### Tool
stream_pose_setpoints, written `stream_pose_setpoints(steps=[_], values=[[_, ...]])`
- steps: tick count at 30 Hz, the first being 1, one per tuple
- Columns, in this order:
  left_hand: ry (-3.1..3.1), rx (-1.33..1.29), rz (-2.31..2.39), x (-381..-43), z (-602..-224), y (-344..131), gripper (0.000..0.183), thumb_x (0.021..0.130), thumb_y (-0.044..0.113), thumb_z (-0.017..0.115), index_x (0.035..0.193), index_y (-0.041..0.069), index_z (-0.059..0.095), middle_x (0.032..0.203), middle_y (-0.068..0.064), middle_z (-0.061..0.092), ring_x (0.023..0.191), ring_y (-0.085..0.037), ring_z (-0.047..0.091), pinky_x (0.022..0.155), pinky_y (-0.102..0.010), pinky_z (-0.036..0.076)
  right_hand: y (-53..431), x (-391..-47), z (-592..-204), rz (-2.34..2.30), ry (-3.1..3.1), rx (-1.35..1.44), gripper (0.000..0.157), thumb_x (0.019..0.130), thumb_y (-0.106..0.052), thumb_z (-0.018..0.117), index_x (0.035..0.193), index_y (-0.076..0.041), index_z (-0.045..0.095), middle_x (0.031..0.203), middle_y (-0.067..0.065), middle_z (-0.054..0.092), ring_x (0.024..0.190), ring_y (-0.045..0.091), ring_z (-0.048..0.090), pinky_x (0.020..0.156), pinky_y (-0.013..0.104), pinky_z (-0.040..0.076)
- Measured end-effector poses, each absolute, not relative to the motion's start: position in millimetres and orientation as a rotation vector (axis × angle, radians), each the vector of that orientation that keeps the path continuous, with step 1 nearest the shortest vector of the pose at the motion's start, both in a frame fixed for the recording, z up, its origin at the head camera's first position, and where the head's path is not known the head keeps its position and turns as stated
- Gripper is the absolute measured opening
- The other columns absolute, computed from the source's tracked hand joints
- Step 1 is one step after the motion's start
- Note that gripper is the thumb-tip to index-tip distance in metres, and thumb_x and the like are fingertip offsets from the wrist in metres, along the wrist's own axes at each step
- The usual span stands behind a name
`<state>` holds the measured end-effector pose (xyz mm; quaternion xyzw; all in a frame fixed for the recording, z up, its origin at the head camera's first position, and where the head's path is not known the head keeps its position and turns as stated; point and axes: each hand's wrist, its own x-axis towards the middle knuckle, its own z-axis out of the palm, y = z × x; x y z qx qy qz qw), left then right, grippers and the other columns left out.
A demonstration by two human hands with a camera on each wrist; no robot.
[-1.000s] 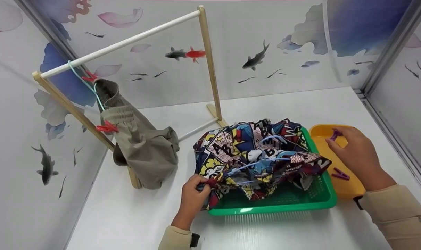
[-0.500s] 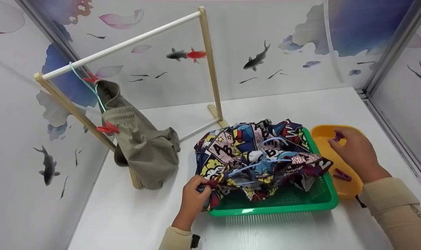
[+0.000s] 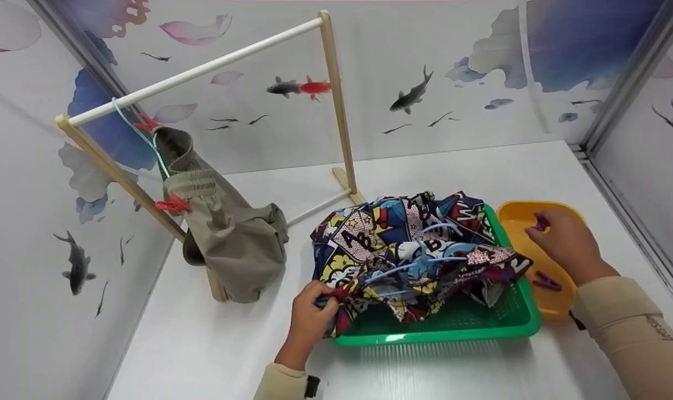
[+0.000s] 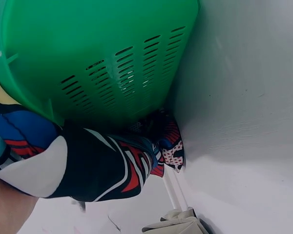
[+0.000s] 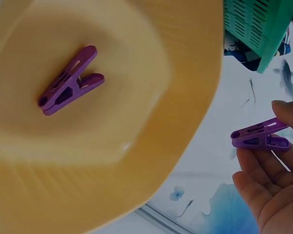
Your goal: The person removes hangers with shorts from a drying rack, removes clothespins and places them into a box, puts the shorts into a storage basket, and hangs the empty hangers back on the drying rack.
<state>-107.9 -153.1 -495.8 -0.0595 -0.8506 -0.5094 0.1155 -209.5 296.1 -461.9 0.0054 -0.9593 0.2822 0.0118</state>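
Note:
My left hand [image 3: 309, 311] pinches the near left corner of the comic-print cloth garment [image 3: 364, 236], bunched over the green basket [image 3: 436, 335]. A light blue hanger [image 3: 392, 269] lies on the garment, partly covered by its folds. In the right wrist view a purple clothespin [image 5: 259, 135] is held between the thumb and fingers of my right hand [image 5: 276, 180], its jaws together. That hand is above the yellow tray [image 3: 556, 310] in the head view. A second purple clothespin [image 5: 71, 83] lies in the tray.
At the left stands a wooden rack [image 3: 339, 100] with a white top bar [image 3: 203, 68]. Olive shorts [image 3: 231, 239] hang from it on a mint hanger [image 3: 134, 130] with red clothespins [image 3: 172, 204]. Printed walls surround the white table [image 3: 170, 344].
My right hand, with the clothespin in its fingers, has shifted slightly down and left over the tray. The left hand keeps its pinch on the garment corner.

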Motion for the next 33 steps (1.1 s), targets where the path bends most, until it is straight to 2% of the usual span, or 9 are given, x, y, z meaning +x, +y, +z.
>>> stream_pose_setpoints(steps=[4,8,11,13,21,33], values=[[-2.490,-0.175,-1.490,-108.0,-494.8,-153.0,0.013,0.079,-0.004,0.062,0.076,0.009,0.064,0.080,0.001,0.058,0.076,-0.011,0.053,0.071,-0.027,0.049,298.0,-213.7,-468.3,0.860,-3.014,0.033,0.031,0.093,-0.016,0.063,0.105,0.012,0.057,0.091,0.023,0.059,0.080,0.035,0.053,0.076,0.055,0.047],[-2.478,-0.182,-1.521,-107.5,-495.1,-153.2,0.015,0.080,-0.005,0.061,0.077,0.010,0.064,0.081,0.001,0.059,0.076,-0.010,0.053,0.071,-0.026,0.048,300.6,-216.1,-475.0,0.838,-3.018,0.057,0.026,0.092,-0.013,0.063,0.100,0.011,0.057,0.086,0.022,0.059,0.074,0.033,0.053,0.070,0.051,0.047],[-2.478,-0.186,-1.527,-106.9,-494.9,-153.2,0.018,0.081,-0.006,0.061,0.077,0.011,0.064,0.081,0.000,0.059,0.076,-0.010,0.053,0.071,-0.025,0.048,302.3,-217.1,-479.1,0.831,-3.025,0.059,0.024,0.091,-0.012,0.063,0.096,0.010,0.057,0.085,0.023,0.059,0.073,0.032,0.052,0.071,0.052,0.048],[-2.488,-0.180,-1.516,-106.8,-493.9,-152.7,0.019,0.082,-0.007,0.061,0.077,0.011,0.064,0.082,0.000,0.059,0.076,-0.010,0.052,0.071,-0.025,0.047,303.2,-217.9,-481.8,0.831,-3.035,0.051,0.023,0.091,-0.012,0.063,0.096,0.010,0.057,0.087,0.024,0.059,0.074,0.033,0.052,0.074,0.054,0.048],[-2.509,-0.150,-1.520,-97.4,-460.2,-143.5,0.014,0.080,-0.012,0.059,0.075,0.001,0.062,0.079,-0.005,0.058,0.074,-0.010,0.051,0.069,-0.024,0.046,310.6,-219.9,-489.4,0.861,-3.139,-0.002,0.044,0.094,-0.018,0.060,0.117,0.018,0.051,0.105,0.034,0.056,0.087,0.042,0.053,0.086,0.061,0.045],[-2.500,-0.138,-1.534,-95.6,-457.6,-142.1,0.014,0.080,-0.011,0.059,0.075,0.002,0.062,0.077,-0.003,0.057,0.073,-0.009,0.049,0.068,-0.024,0.045,313.4,-225.5,-495.8,0.801,-3.262,-0.029,0.046,0.095,-0.017,0.059,0.120,0.020,0.048,0.114,0.040,0.053,0.099,0.052,0.053,0.090,0.064,0.042]])
